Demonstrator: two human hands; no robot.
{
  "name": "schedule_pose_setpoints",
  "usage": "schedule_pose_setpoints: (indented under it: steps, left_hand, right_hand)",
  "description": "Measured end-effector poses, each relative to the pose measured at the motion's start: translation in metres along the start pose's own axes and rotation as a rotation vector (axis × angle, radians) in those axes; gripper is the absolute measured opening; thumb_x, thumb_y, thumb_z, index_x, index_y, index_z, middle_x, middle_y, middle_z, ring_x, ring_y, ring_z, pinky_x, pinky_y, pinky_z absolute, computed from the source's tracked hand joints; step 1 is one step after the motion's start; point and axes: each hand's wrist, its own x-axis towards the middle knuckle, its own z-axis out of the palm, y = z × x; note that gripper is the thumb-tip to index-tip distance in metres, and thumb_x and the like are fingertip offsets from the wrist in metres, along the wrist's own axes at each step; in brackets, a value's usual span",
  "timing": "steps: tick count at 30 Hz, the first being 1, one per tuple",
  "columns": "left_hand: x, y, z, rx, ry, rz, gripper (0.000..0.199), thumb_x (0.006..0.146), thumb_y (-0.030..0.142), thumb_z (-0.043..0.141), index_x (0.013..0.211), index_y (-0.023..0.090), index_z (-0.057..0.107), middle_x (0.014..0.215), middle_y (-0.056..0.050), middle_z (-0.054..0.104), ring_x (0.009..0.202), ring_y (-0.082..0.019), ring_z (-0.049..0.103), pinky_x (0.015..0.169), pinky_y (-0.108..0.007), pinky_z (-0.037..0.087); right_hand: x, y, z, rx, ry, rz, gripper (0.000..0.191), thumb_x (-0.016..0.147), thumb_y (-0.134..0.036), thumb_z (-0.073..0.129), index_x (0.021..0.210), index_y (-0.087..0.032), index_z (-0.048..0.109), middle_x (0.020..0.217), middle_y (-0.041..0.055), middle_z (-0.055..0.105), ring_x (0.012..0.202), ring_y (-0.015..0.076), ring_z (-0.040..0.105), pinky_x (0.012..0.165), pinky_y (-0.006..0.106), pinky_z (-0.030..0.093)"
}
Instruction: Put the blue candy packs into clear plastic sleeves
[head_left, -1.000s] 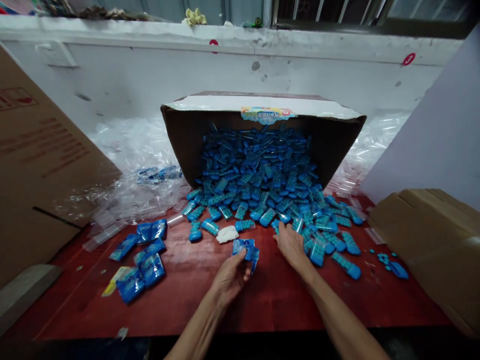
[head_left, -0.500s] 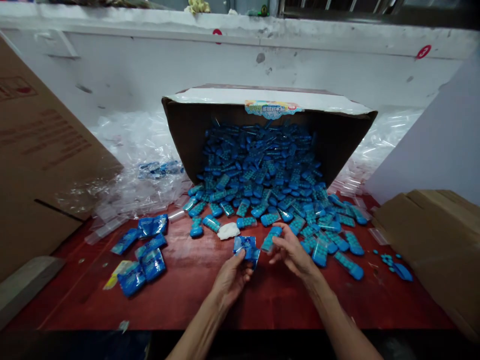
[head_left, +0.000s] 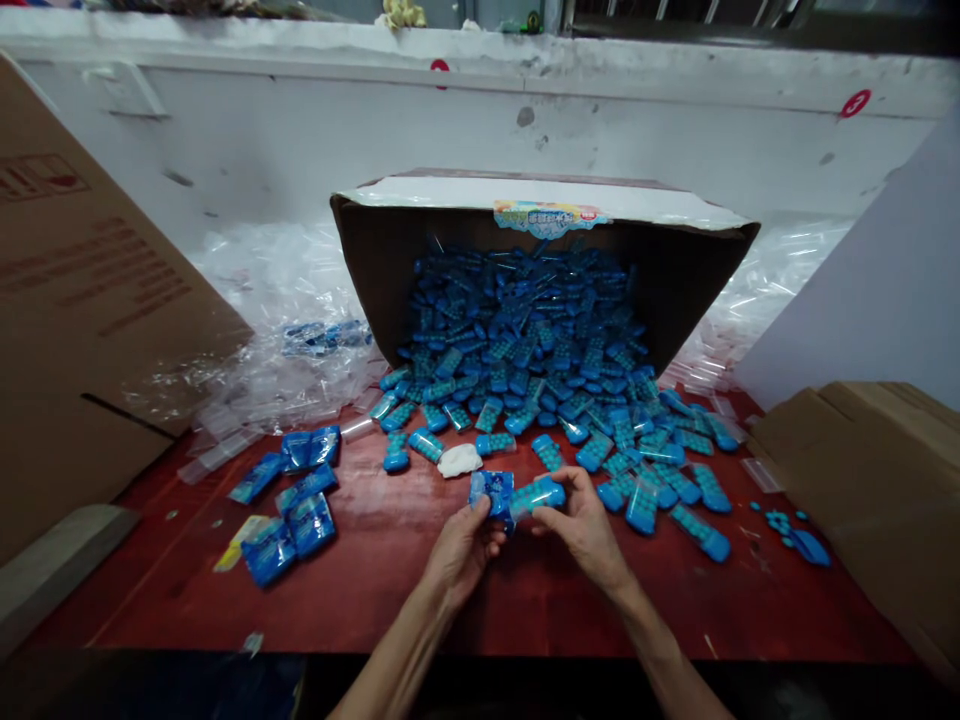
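Near the middle of the red table, my left hand is closed on a blue printed packet, its thumb on the front. My right hand pinches a clear tube with a blue cap and turquoise pellets, lying level, its clear end against the packet's right side. Whether that end is inside the packet I cannot tell. Beyond both hands, a heap of similar blue tubes spills from a tipped cardboard box. A crumpled white piece lies just behind the packet.
Several blue packets and a yellow piece lie at left. Clear plastic tubes are piled behind them. Large cartons stand at far left and right. Loose turquoise pellets lie at right.
The tube in my right hand has turned from tilted to level and moved against the packet. My left hand keeps its hold. The view has shifted slightly.
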Motion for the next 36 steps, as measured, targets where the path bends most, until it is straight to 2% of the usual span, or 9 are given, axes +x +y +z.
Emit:
schedule_pose_setpoints:
  steps: [6,11,14,17,19,24,28,33,36]
  left_hand:
    - [-0.003,0.004,-0.001,0.017,-0.079,0.08,0.024,0.064,0.032,0.065,0.065,0.012,0.053,0.053,-0.001,0.058,0.043,-0.008,0.052,0.037,-0.016,0.033]
    - [-0.003,0.0,-0.002,0.008,-0.112,0.087,0.022,0.067,0.032,0.063,0.069,0.013,0.053,0.056,-0.002,0.06,0.045,-0.01,0.054,0.039,-0.017,0.034]
    - [-0.004,-0.001,-0.002,0.027,-0.116,0.109,0.021,0.069,0.032,0.061,0.071,0.013,0.053,0.058,-0.002,0.06,0.047,-0.01,0.054,0.04,-0.017,0.035]
    - [-0.004,0.001,0.0,0.06,-0.116,0.165,0.022,0.069,0.033,0.06,0.072,0.013,0.053,0.057,-0.002,0.061,0.047,-0.01,0.054,0.04,-0.018,0.036]
    - [-0.005,0.002,0.002,0.081,-0.102,0.2,0.023,0.067,0.034,0.062,0.072,0.012,0.054,0.056,-0.003,0.061,0.047,-0.011,0.055,0.04,-0.018,0.037]
    - [-0.006,0.003,0.005,0.085,-0.034,0.21,0.027,0.063,0.036,0.065,0.073,0.012,0.056,0.056,-0.002,0.061,0.047,-0.012,0.055,0.039,-0.019,0.039]
    - [-0.006,0.001,0.004,0.073,-0.024,0.175,0.027,0.062,0.035,0.065,0.072,0.013,0.056,0.058,-0.002,0.061,0.048,-0.012,0.056,0.039,-0.019,0.041]
    - [-0.007,0.003,0.007,0.054,-0.02,0.175,0.025,0.062,0.033,0.066,0.074,0.013,0.057,0.059,-0.001,0.061,0.049,-0.011,0.054,0.043,-0.02,0.044]
    - [-0.011,0.004,0.013,0.044,-0.052,0.167,0.024,0.063,0.032,0.065,0.075,0.013,0.057,0.061,-0.002,0.062,0.052,-0.012,0.056,0.045,-0.021,0.045]
  right_hand:
    - [-0.005,0.002,0.002,0.003,0.043,0.014,0.038,0.062,-0.025,0.066,0.087,-0.024,0.038,0.079,-0.0027,0.048,0.067,0.0127,0.052,0.049,0.024,0.052]
    - [-0.01,0.008,0.008,-0.036,0.134,-0.041,0.041,0.062,-0.026,0.067,0.089,-0.024,0.037,0.092,0.0008,0.05,0.073,0.0146,0.054,0.052,0.025,0.052]
    - [-0.016,0.011,0.009,-0.099,0.167,-0.081,0.038,0.064,-0.025,0.065,0.09,-0.024,0.038,0.098,0.0022,0.05,0.075,0.0149,0.055,0.062,0.029,0.051]
    - [-0.02,0.016,0.009,-0.201,0.214,-0.159,0.035,0.066,-0.024,0.063,0.092,-0.023,0.039,0.104,0.0043,0.049,0.087,0.0173,0.054,0.077,0.034,0.046]
    - [-0.022,0.02,0.009,-0.228,0.244,-0.193,0.034,0.067,-0.023,0.063,0.092,-0.023,0.04,0.106,0.0052,0.049,0.094,0.0186,0.052,0.082,0.035,0.043]
    - [-0.024,0.03,0.011,-0.185,0.257,-0.137,0.035,0.066,-0.025,0.065,0.091,-0.023,0.04,0.102,0.0045,0.051,0.086,0.0173,0.055,0.076,0.032,0.046]
    - [-0.026,0.032,0.012,-0.221,0.23,-0.126,0.034,0.067,-0.027,0.064,0.092,-0.023,0.041,0.1,0.0042,0.053,0.086,0.0179,0.055,0.075,0.032,0.046]
    - [-0.03,0.036,0.01,-0.445,0.225,-0.286,0.027,0.069,-0.025,0.061,0.088,-0.023,0.043,0.104,0.0063,0.052,0.096,0.0206,0.051,0.084,0.036,0.04]
    - [-0.03,0.041,0.011,-0.571,0.248,-0.362,0.021,0.071,-0.024,0.059,0.082,-0.022,0.041,0.102,0.0073,0.052,0.094,0.021,0.052,0.081,0.036,0.041]
